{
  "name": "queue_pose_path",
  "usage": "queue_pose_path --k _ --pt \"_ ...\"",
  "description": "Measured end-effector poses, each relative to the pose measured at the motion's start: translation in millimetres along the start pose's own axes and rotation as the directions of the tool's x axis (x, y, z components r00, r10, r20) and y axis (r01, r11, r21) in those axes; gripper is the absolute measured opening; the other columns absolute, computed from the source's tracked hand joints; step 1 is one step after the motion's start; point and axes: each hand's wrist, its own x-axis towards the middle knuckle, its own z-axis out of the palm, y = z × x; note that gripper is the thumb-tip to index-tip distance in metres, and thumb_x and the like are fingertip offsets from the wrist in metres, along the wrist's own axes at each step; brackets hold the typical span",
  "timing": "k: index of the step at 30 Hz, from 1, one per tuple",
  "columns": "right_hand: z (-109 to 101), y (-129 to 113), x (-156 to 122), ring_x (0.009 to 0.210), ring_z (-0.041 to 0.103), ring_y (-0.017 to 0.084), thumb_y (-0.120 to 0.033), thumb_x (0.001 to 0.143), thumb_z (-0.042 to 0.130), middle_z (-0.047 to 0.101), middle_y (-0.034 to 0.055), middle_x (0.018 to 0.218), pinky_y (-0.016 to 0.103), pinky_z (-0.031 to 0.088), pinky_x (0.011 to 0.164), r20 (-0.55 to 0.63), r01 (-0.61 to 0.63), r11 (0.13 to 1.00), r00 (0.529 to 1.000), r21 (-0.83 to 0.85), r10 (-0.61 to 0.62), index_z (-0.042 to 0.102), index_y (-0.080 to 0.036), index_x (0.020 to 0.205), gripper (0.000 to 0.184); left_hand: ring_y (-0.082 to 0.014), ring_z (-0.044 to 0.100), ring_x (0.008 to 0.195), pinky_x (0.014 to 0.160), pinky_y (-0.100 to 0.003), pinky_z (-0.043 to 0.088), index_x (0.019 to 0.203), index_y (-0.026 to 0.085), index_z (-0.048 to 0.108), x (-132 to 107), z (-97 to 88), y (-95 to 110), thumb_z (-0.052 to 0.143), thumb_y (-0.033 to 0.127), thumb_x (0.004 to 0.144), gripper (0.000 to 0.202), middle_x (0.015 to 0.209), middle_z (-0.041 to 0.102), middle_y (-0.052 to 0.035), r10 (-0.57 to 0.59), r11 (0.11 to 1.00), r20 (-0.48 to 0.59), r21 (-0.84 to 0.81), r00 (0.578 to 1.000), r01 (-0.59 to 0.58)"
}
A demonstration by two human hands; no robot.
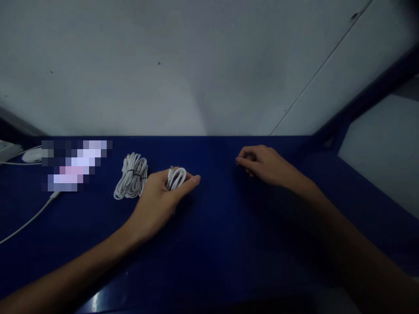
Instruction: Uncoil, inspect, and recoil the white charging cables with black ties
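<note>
My left hand (pixel 157 198) is wrapped round a small coiled white cable (pixel 178 178). A connector end with a metal tip sticks up beside the loops, and the lower part of the coil is hidden in the palm. Just left of that hand, several white cable coils (pixel 131 176) lie bundled on the blue table with dark ties round their middles. My right hand (pixel 260 163) is apart from the cables, further right over the table. Its thumb and fingertips are pinched together, and whatever may be between them is too small to make out.
On the left, a blurred-out bright device (pixel 78 168) lies on the blue table (pixel 209 244) with a white cord (pixel 36 222) running from it. A white plug-like object (pixel 32 155) is behind it. A pale wall (pixel 163 87) rises at the table's back edge; a blue frame bar (pixel 363 98) slants at right.
</note>
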Motion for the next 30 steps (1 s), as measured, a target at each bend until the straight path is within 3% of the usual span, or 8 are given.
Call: queue_pose_path --k 3,6,11,14,18,22,26,30 --pt "1.1 1.4 0.4 0.068 0.068 0.022 -0.037 0.102 0.064 0.074 0.004 0.075 0.039 0.046 0.066 -0.05 0.022 0.997 0.998 -0.078 -0.026 0.075 -0.024 0.092 0.02 -0.0086 0.034 0.044 0.041 -0.024 0.024 0.094 0.02 0.079 3.2 -2.6 1.8 0.076 0.056 0.098 0.036 0.058 0.048 0.0049 -0.104 0.969 0.087 -0.216 0.991 0.121" --pt "3.1 4.4 0.7 0.073 0.066 0.024 -0.041 0.103 0.063 0.075 0.0057 0.081 0.039 0.041 0.066 -0.118 0.022 0.988 0.992 -0.154 -0.04 0.075 -0.025 0.095 0.021 -0.0089 0.04 0.051 0.047 -0.024 0.037 0.113 0.02 0.081 4.6 -5.6 5.2 0.065 0.055 0.104 0.039 0.08 0.061 -0.001 -0.136 0.883 0.203 -0.42 0.97 0.211" --pt "9.6 -3.5 -2.0 0.075 0.065 0.025 -0.04 0.104 0.063 0.075 0.0056 0.084 0.041 0.041 0.069 -0.214 0.066 0.978 0.971 -0.199 -0.109 0.073 -0.026 0.102 0.017 -0.0144 0.048 0.062 0.061 -0.031 0.051 0.125 0.018 0.078 3.0 -3.8 16.0 0.055 0.059 0.106 0.051 0.095 0.065 -0.0073 -0.165 0.77 0.273 -0.564 0.948 0.297" --pt "17.1 -19.7 -9.3 0.074 0.065 0.023 -0.039 0.106 0.062 0.073 0.0041 0.084 0.04 0.046 0.071 -0.218 0.214 0.976 0.951 -0.042 -0.218 0.072 -0.025 0.104 0.017 -0.0169 0.054 0.069 0.068 -0.033 0.055 0.126 0.017 0.078 2.7 -0.6 20.2 0.053 0.058 0.107 0.052 0.102 0.068 -0.0109 -0.161 0.732 0.312 -0.599 0.936 0.325" --pt "29.9 -40.2 -23.3 0.067 0.063 0.019 -0.041 0.107 0.064 0.07 0.0009 0.08 0.035 0.048 0.066 -0.064 0.311 0.904 0.95 0.293 -0.306 0.073 -0.026 0.107 0.018 -0.0172 0.059 0.075 0.071 -0.031 0.056 0.126 0.018 0.078 4.1 4.7 19.8 0.063 0.049 0.105 0.04 0.107 0.069 -0.011 -0.146 0.699 0.345 -0.628 0.927 0.344" --pt "40.2 -48.2 -31.5 0.073 0.064 0.018 -0.041 0.105 0.068 0.073 0.0013 0.086 0.033 0.049 0.067 0.06 0.258 0.837 0.943 0.483 -0.326 0.076 -0.025 0.105 0.017 -0.0142 0.055 0.07 0.062 -0.025 0.05 0.122 0.022 0.08 5.4 8.6 14.8 0.069 0.036 0.106 0.024 0.102 0.069 -0.0084 -0.134 0.773 0.375 -0.54 0.917 0.333" --pt "46.0 -47.0 -31.3 0.073 0.063 0.016 -0.042 0.104 0.07 0.074 0.0018 0.088 0.031 0.048 0.066 0.126 0.191 0.764 0.934 0.616 -0.335 0.076 -0.024 0.103 0.019 -0.0147 0.059 0.066 0.064 -0.025 0.054 0.11 0.017 0.082 6.4 8.9 10.7 0.061 0.044 0.111 0.034 0.083 0.07 -0.0069 -0.097 0.845 0.412 -0.447 0.906 0.294" --pt "48.4 -44.1 -29.7 0.072 0.063 0.015 -0.045 0.101 0.076 0.072 0.001 0.082 0.03 0.047 0.065 0.142 0.131 0.74 0.945 0.659 -0.293 0.075 -0.022 0.096 0.023 -0.0178 0.074 0.074 0.076 -0.03 0.063 0.128 0.018 0.075 7.2 11.7 10.4 0.058 0.042 0.113 0.033 0.098 0.079 -0.0105 -0.089 0.847 0.387 -0.456 0.918 0.274"
